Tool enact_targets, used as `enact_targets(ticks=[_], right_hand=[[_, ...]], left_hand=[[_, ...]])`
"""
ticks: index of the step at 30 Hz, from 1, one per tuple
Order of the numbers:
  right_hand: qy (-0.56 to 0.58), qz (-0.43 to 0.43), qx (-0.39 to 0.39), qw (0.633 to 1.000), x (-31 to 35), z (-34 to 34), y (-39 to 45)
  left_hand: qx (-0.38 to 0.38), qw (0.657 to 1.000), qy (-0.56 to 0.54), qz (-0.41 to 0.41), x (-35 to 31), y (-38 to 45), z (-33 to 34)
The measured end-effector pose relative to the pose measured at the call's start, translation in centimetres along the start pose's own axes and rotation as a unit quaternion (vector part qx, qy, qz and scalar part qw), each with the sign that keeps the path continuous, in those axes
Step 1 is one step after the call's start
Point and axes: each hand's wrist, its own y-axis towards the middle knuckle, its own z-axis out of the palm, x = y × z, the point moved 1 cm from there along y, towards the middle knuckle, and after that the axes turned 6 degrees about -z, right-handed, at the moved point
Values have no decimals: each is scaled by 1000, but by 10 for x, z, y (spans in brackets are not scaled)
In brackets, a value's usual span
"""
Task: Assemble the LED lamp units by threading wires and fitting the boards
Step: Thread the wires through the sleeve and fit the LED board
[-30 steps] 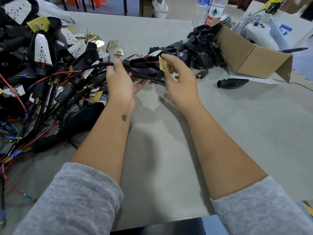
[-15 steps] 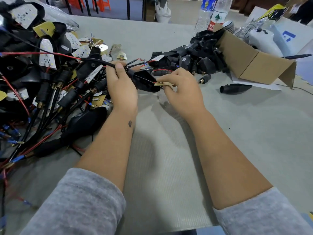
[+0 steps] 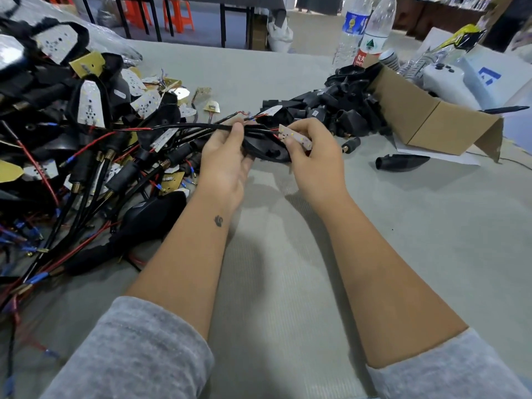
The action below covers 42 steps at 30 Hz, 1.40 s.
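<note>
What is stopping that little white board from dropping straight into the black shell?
The LED board, pinched by the right hand, sits just above the black housing in the left hand. Red and black wires cross the opening between them; nothing else visible.

The grey bench (image 3: 288, 283) carries a heap of wired black lamp units (image 3: 72, 156) at left, loose black housings (image 3: 331, 110) far centre, a cardboard box (image 3: 426, 122) at right, one housing (image 3: 403, 162) near it.

No legible text; bottle labels (image 3: 371, 44) too blurred to read
</note>
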Motion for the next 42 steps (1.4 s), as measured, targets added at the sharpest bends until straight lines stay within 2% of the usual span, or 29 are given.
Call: enact_targets(ticks=[6,12,18,29,35,38,42], right_hand=[[-59,-73,-53,994,2,-3,-1],[62,54,-19,996,7,1,0],[115,123,-18,986,6,5,0],[138,115,-47,983,8,1,-2],[107,123,-47,985,4,3,-1],[65,92,-41,993,4,3,-1],[-30,30,-85,995,4,2,0]], left_hand=[[10,981,155,113,1,-4,-4],[5,996,69,58,-3,-7,-3],[33,999,30,12,-3,-10,0],[38,996,81,-9,0,-11,0],[40,994,97,-8,1,-11,2],[32,993,115,-1,1,-13,3],[4,994,106,18,-1,-15,3]])
